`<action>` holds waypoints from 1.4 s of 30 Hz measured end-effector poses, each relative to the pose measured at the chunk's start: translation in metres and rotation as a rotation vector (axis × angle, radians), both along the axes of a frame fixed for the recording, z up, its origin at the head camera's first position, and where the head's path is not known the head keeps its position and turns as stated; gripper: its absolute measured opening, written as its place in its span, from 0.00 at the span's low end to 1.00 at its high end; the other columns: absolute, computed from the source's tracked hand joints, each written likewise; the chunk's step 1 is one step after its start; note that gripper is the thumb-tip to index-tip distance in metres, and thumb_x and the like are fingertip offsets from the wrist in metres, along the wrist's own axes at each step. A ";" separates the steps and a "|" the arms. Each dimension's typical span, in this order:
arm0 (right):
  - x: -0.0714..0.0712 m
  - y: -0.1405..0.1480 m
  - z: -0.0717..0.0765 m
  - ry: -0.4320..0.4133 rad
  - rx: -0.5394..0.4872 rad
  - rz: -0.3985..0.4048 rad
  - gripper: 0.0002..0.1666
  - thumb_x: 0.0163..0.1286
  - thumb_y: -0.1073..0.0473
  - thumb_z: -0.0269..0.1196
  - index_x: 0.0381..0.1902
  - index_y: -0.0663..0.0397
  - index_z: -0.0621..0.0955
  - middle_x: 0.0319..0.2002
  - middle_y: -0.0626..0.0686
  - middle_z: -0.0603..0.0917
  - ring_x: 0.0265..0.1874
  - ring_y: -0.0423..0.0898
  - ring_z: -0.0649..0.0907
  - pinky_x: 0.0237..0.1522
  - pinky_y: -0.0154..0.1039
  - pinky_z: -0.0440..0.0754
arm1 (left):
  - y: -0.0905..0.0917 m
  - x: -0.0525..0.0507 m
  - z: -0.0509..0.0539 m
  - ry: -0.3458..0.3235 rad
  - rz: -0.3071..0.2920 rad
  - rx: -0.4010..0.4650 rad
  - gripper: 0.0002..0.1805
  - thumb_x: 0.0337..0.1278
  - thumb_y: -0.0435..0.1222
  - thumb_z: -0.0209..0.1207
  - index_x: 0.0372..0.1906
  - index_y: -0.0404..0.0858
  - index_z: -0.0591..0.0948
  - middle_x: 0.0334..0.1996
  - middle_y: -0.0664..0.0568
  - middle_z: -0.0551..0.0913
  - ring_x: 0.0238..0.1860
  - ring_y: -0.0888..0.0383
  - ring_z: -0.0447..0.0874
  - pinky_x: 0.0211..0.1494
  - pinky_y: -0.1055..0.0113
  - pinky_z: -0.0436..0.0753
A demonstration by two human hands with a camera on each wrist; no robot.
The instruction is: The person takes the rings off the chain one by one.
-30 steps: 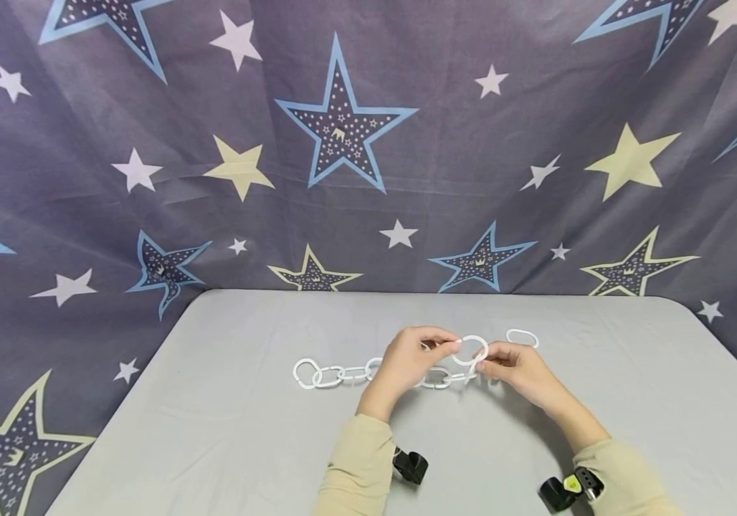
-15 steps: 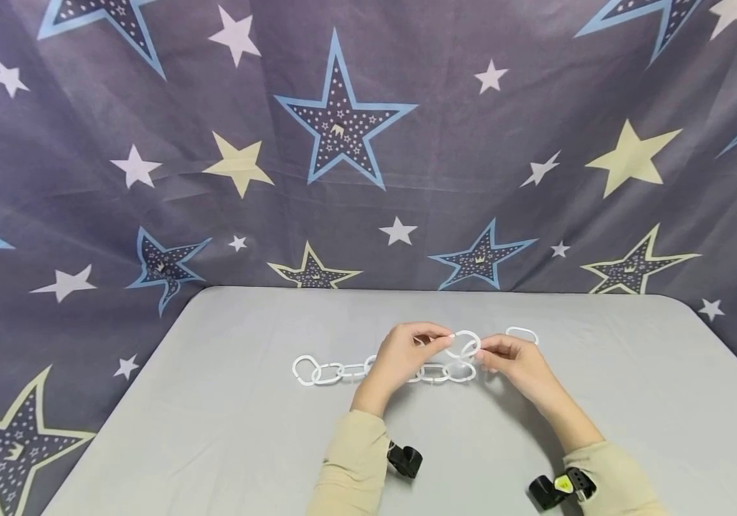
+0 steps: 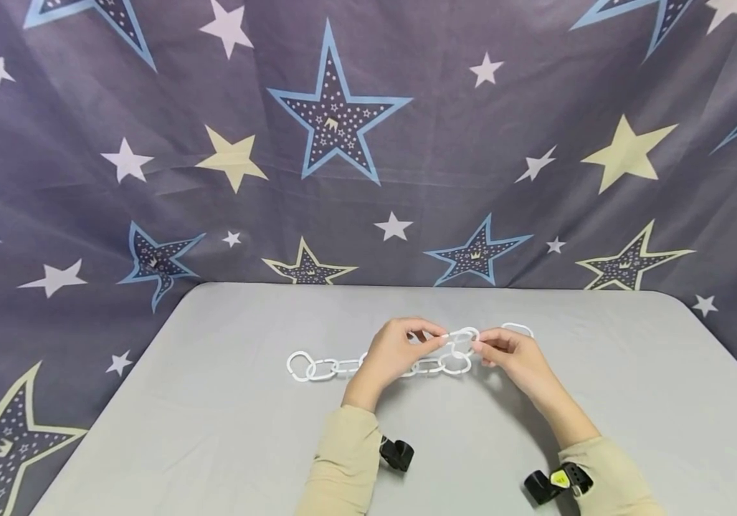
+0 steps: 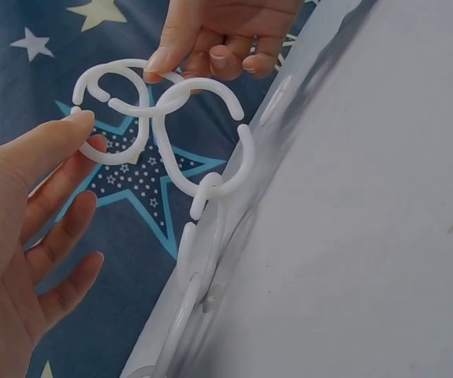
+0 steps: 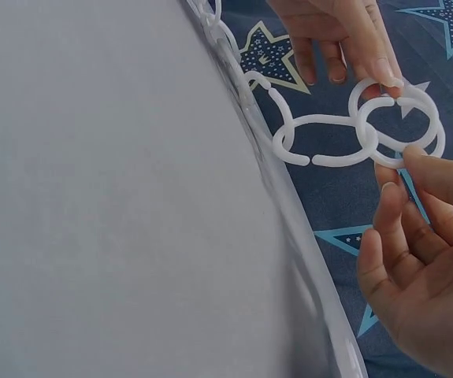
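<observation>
"Hands first: what are the 2 of them doing?"

"Left hand (image 3: 393,353) has its thumb and a fingertip clamped on the white end links (image 4: 144,126), up above the table (image 3: 214,430). Right hand (image 3: 518,356) pinches at that same end, thumb against fingertips, just beside the left."

"Do they grip the same link?"

"I cannot tell; at least 2 links overlap there, and the fingertips cover part of them."

"Where does the rest of the chain (image 4: 162,150) go?"

"It slopes down from the held end to the table, then lies in a row toward the left, passing behind the left hand. Small gaps show in the outlines of at least 2 links."

"Anything lying apart from it?"

"Yes, 1 loose link (image 3: 518,325) on the table, beyond the right hand and partly hidden by it."

"What else is around?"

"2 tan sleeves (image 3: 343,455), a black device (image 3: 397,454) at each wrist, and a dark cloth (image 3: 420,158) printed with stars behind the table."
</observation>
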State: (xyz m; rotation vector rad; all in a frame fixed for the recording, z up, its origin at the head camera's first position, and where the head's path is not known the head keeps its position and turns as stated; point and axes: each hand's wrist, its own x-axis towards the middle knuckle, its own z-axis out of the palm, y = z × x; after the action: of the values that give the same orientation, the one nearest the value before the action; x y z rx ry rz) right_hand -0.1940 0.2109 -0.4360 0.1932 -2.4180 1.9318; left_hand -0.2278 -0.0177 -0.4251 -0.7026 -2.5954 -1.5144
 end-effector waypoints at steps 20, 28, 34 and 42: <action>0.001 -0.003 0.002 0.005 -0.014 -0.007 0.14 0.67 0.69 0.64 0.45 0.79 0.79 0.30 0.47 0.84 0.26 0.38 0.81 0.33 0.33 0.81 | 0.002 0.001 0.000 0.188 0.029 -0.106 0.06 0.55 0.47 0.70 0.37 0.55 0.90 0.32 0.69 0.84 0.35 0.65 0.79 0.36 0.71 0.74; 0.000 -0.003 0.000 0.007 -0.013 -0.006 0.15 0.67 0.69 0.64 0.46 0.80 0.78 0.30 0.49 0.84 0.25 0.37 0.80 0.32 0.32 0.81 | 0.003 0.001 0.000 0.255 0.010 -0.125 0.05 0.54 0.44 0.71 0.36 0.53 0.91 0.35 0.66 0.86 0.36 0.68 0.77 0.39 0.73 0.75; 0.001 -0.003 0.000 0.016 -0.007 -0.012 0.15 0.67 0.69 0.64 0.46 0.79 0.78 0.30 0.48 0.85 0.25 0.37 0.81 0.32 0.33 0.81 | 0.002 0.001 0.001 0.288 0.007 -0.173 0.05 0.53 0.45 0.71 0.36 0.54 0.91 0.37 0.67 0.87 0.41 0.68 0.79 0.45 0.72 0.76; 0.001 -0.004 0.001 0.017 -0.008 -0.008 0.16 0.67 0.69 0.64 0.47 0.80 0.78 0.31 0.49 0.84 0.25 0.38 0.81 0.32 0.33 0.81 | 0.003 0.002 0.001 0.319 0.015 -0.200 0.06 0.52 0.44 0.72 0.36 0.53 0.91 0.36 0.67 0.87 0.33 0.68 0.76 0.36 0.75 0.73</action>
State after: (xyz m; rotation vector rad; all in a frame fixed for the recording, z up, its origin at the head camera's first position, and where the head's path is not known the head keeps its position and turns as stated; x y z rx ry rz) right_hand -0.1930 0.2070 -0.4350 0.1984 -2.3963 1.9281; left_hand -0.2260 -0.0148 -0.4239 -0.8591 -2.5163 -1.0450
